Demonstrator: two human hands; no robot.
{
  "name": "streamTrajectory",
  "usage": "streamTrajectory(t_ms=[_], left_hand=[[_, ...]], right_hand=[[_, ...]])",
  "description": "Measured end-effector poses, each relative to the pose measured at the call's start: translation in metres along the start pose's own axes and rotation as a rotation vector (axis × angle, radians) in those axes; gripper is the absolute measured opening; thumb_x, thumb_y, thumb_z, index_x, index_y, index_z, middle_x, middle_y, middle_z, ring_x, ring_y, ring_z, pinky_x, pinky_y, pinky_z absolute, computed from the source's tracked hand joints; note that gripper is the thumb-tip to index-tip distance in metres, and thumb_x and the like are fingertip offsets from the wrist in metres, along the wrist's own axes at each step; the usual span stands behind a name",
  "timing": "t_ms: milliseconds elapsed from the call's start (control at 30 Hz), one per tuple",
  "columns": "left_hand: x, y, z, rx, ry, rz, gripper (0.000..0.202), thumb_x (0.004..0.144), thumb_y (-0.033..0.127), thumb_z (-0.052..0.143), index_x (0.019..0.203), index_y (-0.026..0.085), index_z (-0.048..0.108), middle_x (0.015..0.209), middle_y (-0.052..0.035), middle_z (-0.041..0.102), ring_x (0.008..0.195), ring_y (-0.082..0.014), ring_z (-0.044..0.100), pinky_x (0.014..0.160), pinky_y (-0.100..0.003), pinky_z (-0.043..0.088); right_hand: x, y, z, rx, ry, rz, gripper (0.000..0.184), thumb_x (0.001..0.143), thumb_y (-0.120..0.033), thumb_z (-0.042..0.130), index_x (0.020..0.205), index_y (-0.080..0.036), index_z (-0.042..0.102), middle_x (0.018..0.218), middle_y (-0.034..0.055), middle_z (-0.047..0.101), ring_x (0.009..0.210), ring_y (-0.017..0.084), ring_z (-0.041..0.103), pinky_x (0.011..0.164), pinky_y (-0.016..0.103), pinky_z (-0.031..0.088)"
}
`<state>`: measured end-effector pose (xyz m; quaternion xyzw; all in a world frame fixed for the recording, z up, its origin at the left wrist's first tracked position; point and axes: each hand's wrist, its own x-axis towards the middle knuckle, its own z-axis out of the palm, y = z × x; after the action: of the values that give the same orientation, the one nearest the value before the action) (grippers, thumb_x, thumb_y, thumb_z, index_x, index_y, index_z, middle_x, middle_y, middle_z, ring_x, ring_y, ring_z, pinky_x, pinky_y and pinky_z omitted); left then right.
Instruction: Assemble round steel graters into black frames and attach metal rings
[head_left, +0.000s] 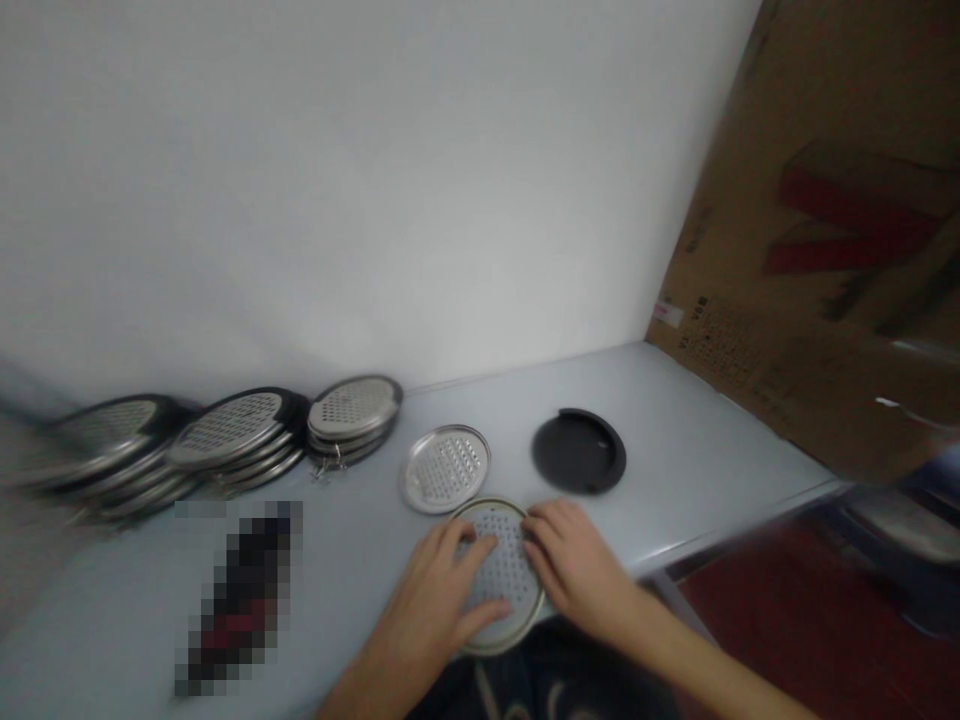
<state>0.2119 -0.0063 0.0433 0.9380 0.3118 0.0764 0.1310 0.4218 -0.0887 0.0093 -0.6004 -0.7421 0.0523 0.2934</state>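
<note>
A round perforated metal disc with a gold-toned rim point(504, 570) lies on the pale table point(697, 450), right in front of me. My left hand point(442, 585) rests across its left side, fingers on the holes. My right hand point(574, 560) grips its right edge, and the two hands hide part of the disc. Just beyond them lies a second perforated disc point(444, 470), not touching my hands. To its right sits a round black lid with a notch in its rim point(579, 450).
Stacks of perforated discs with black rings point(352, 420) point(232, 430) point(105, 450) line the wall at left. A pixelated, blurred bottle-shaped object point(240, 600) lies nearer. Cardboard point(810, 230) leans at the right, and a red floor point(780, 620) lies beyond the table edge.
</note>
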Motion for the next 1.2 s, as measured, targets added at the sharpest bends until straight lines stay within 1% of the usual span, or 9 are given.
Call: streamTrajectory(t_ms=[133,333,433,567,767,900,1000,1100,1200], left_hand=[[-0.001,0.006,0.004,0.015,0.015,-0.004,0.061,0.072,0.034,0.089,0.128,0.024,0.067,0.121,-0.0119,0.064,0.113,-0.0329,0.062,0.097,-0.051,0.054],[-0.003,-0.009,-0.001,0.021,0.066,0.052,0.061,0.068,0.027,0.090,0.125,0.023,0.067,0.118,-0.0112,0.064,0.111,-0.0317,0.063,0.095,-0.047,0.057],[-0.002,-0.013,-0.006,0.034,0.058,0.065,0.058,0.067,0.023,0.089,0.121,0.021,0.069,0.116,-0.0119,0.064,0.110,-0.0321,0.062,0.094,-0.046,0.057],[0.002,-0.009,-0.013,0.065,0.027,0.071,0.057,0.064,0.026,0.091,0.117,0.022,0.072,0.114,-0.0119,0.064,0.108,-0.0335,0.061,0.092,-0.049,0.057],[0.007,0.000,-0.019,0.066,0.012,0.077,0.054,0.064,0.028,0.091,0.115,0.021,0.073,0.111,-0.0120,0.063,0.107,-0.0331,0.060,0.092,-0.048,0.057],[0.007,0.000,-0.015,0.091,-0.009,0.097,0.053,0.063,0.030,0.091,0.112,0.020,0.074,0.108,-0.0116,0.063,0.104,-0.0330,0.060,0.091,-0.048,0.057],[0.007,-0.003,-0.011,0.112,0.009,0.112,0.055,0.062,0.030,0.091,0.113,0.020,0.073,0.109,-0.0113,0.063,0.105,-0.0327,0.059,0.092,-0.048,0.057],[0.007,-0.006,-0.010,0.116,0.034,0.113,0.051,0.065,0.030,0.090,0.112,0.021,0.072,0.110,-0.0111,0.063,0.107,-0.0323,0.059,0.093,-0.048,0.056],[0.007,-0.005,-0.011,0.111,0.018,0.102,0.052,0.064,0.031,0.090,0.112,0.021,0.072,0.111,-0.0113,0.063,0.108,-0.0326,0.060,0.093,-0.047,0.056]], right_hand=[[0.000,0.000,0.002,-0.017,-0.003,0.007,0.021,0.101,-0.019,0.051,0.121,-0.016,0.057,0.112,0.0120,0.063,0.103,0.029,0.055,0.091,0.048,0.050],[0.000,-0.001,0.001,0.009,0.028,0.017,0.021,0.100,-0.018,0.051,0.120,-0.017,0.057,0.109,0.0108,0.063,0.101,0.027,0.056,0.091,0.046,0.051],[0.000,-0.002,0.000,0.029,0.029,0.016,0.020,0.101,-0.018,0.050,0.120,-0.018,0.057,0.110,0.0112,0.063,0.102,0.028,0.056,0.092,0.047,0.050],[-0.001,-0.003,-0.001,0.038,0.031,0.015,0.021,0.101,-0.018,0.049,0.121,-0.017,0.057,0.110,0.0115,0.064,0.103,0.028,0.056,0.092,0.047,0.050],[0.000,-0.002,-0.001,0.038,0.029,0.020,0.020,0.101,-0.018,0.050,0.118,-0.017,0.058,0.109,0.0110,0.063,0.102,0.027,0.056,0.091,0.047,0.050],[0.001,-0.002,-0.001,0.040,0.031,0.018,0.020,0.100,-0.019,0.051,0.119,-0.018,0.058,0.108,0.0107,0.063,0.102,0.027,0.056,0.092,0.046,0.050],[0.001,-0.002,-0.002,0.046,0.033,0.008,0.020,0.101,-0.019,0.050,0.119,-0.017,0.058,0.109,0.0111,0.063,0.102,0.028,0.056,0.092,0.047,0.049],[0.001,-0.002,-0.003,0.051,0.032,0.010,0.019,0.101,-0.019,0.049,0.118,-0.018,0.058,0.108,0.0110,0.063,0.101,0.027,0.055,0.091,0.047,0.050],[0.001,-0.003,-0.003,0.049,0.029,0.013,0.019,0.101,-0.019,0.050,0.118,-0.018,0.058,0.108,0.0108,0.063,0.100,0.027,0.055,0.090,0.046,0.050]])
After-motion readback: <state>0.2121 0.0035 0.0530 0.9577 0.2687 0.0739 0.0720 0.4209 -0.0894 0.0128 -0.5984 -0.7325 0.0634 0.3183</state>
